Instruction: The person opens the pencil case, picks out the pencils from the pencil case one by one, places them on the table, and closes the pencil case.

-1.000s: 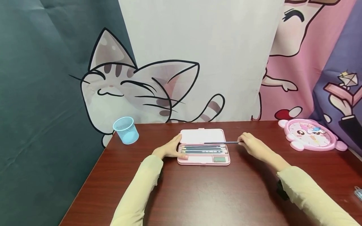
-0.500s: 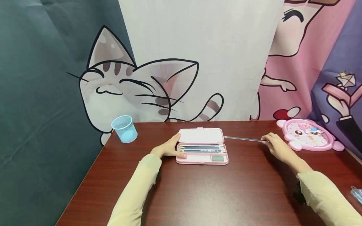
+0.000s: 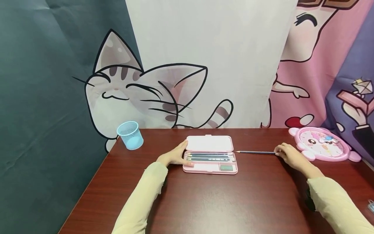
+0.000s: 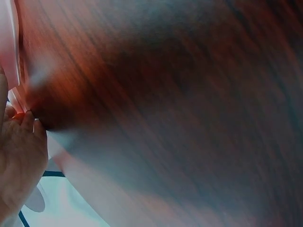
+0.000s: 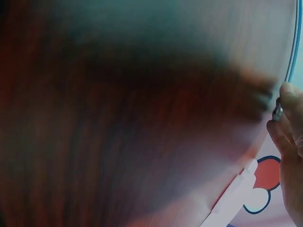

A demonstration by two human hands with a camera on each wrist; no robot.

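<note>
An open pink pencil case point(image 3: 191, 169) lies on the brown table, its white-lined lid point(image 3: 209, 143) folded back. Several dark pencils point(image 3: 208, 157) lie side by side in its upper compartment, and a green eraser point(image 3: 226, 167) sits in the lower right one. My left hand point(image 3: 175, 155) holds the case's left end, thumb over the front part and fingers at the back. To the right of the case, my right hand point(image 3: 289, 156) pinches a blue pencil point(image 3: 255, 152) by its blunt end. The pencil's sharpened tip points left, close to the case. A metallic band point(image 5: 278, 113) shows between the fingers in the right wrist view.
A light blue mesh cup point(image 3: 130, 136) stands at the table's back left. Behind the right hand lies a pink animal-shaped clock point(image 3: 322, 144). A cartoon-printed curtain point(image 3: 233, 42) hangs behind the table point(image 3: 210, 201). A small pale-blue object point(image 3: 371, 206) shows at the right edge.
My right hand has drawn the pencil rightward from over the open case, then lowered it toward the table beside the case. My left hand stays on the case.
</note>
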